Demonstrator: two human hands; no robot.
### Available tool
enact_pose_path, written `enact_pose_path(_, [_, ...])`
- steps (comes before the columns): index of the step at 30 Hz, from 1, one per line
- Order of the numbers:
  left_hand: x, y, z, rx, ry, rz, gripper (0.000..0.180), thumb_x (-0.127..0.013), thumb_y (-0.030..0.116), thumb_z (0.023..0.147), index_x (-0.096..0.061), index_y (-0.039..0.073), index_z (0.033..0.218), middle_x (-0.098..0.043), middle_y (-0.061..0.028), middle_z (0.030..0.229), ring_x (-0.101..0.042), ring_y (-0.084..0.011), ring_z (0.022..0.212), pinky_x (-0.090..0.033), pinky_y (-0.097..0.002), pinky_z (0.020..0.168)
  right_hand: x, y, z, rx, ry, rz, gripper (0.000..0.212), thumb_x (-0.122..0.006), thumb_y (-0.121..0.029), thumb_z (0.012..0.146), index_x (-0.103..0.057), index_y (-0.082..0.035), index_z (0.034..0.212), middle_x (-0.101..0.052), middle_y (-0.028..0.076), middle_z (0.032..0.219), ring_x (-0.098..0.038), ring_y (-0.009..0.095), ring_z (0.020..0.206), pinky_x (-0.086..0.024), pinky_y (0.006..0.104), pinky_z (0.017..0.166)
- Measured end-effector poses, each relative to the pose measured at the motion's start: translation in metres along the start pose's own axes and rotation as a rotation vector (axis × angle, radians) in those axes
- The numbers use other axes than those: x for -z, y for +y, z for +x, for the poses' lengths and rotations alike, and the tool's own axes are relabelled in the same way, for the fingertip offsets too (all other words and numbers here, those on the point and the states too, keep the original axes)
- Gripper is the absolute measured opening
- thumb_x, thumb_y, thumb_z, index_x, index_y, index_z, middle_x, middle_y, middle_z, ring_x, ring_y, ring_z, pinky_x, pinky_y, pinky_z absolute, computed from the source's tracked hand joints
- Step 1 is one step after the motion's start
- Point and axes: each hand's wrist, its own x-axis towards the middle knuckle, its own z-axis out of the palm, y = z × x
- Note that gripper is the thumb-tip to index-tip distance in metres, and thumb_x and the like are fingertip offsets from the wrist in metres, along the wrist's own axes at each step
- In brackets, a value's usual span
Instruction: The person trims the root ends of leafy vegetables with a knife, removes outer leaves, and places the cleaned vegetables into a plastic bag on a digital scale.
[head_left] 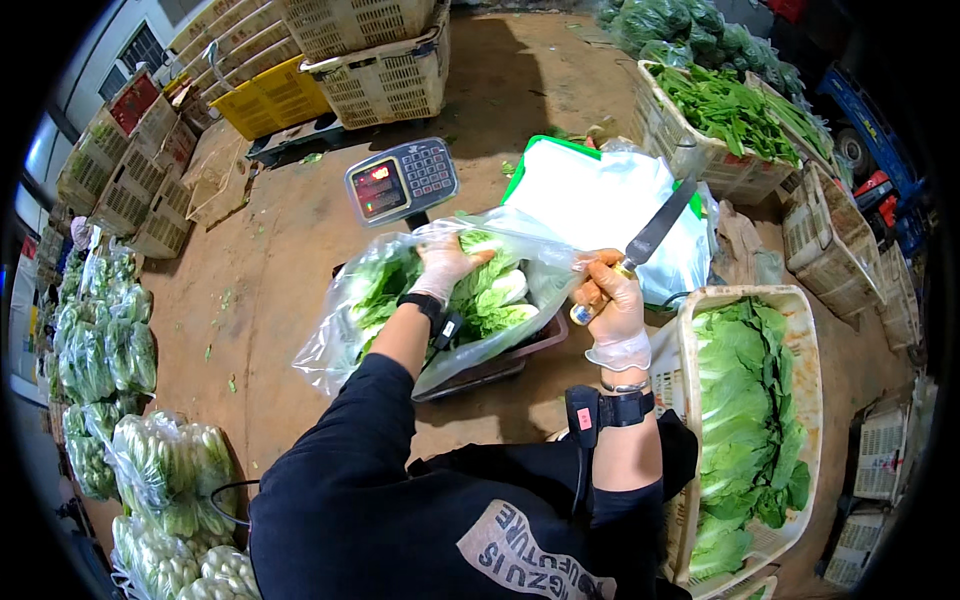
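Above a dark reddish tray (pixel 537 340), directly in front of the person: one clear plastic bag (pixel 330 335), mouth spread, containing leafy greens (pixel 500 300) with pale stalks. Handling, as judged: bag thin, limp, slippery, probably easy to tear; greens moderately light, leaves soft and easily bruised, stalks firmer. Best hold: stalk ends for the greens, gathered rim for the bag, with support beneath once filled. Left hand (pixel 445 268): laid on the greens at the bag's opening; whether its fingers grip or merely press, cannot tell. Right hand (pixel 612 302), thinly gloved: fingers clamped on the handle of a knife (pixel 655 236), blade angled up and away, beside the bag's edge; contact with the film unclear. Beyond the bag: one grey keypad display (pixel 402 181), its link to the tray hidden. To the right: one pale crate (pixel 688 420) of green heads, lower end partly obscured. Greens' undersides: concealed.
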Motion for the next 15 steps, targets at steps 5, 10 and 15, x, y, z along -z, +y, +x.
enact_pose_path(5, [0.031,-0.030,-0.011,0.156,-0.055,-0.074,0.086,-0.038,0.077,0.073,-0.046,0.011,0.128,-0.049,-0.0173,0.128,-0.045,-0.0336,0.120,-0.026,-0.0546,0.099,-0.003,-0.008,-0.003,-0.029,-0.024,-0.135,0.009,-0.063,-0.007,0.080,-0.057,-0.001,0.083,-0.059,0.008,0.072,-0.050,0.009,0.051,-0.041,0.0209,0.047])
enact_pose_path(10, [0.045,-0.067,-0.008,0.273,0.166,-0.136,0.060,-0.055,0.055,0.078,-0.058,0.005,0.112,-0.060,-0.0195,0.108,-0.058,-0.0314,0.102,-0.045,-0.0387,0.086,-0.010,-0.002,-0.002,-0.037,-0.013,-0.207,0.008,-0.061,-0.007,0.082,-0.056,-0.002,0.084,-0.057,0.005,0.070,-0.047,0.008,0.050,-0.039,0.0220,0.048])
enact_pose_path(15, [0.124,-0.110,0.002,0.303,0.498,-0.285,0.045,-0.053,0.044,0.080,-0.066,0.003,0.092,-0.064,-0.0208,0.094,-0.062,-0.0342,0.089,-0.049,-0.0409,0.078,-0.012,0.003,-0.001,-0.071,-0.044,-0.230,0.007,-0.060,-0.007,0.083,-0.054,-0.004,0.085,-0.060,0.007,0.079,-0.047,0.008,0.052,-0.038,0.0227,0.049])
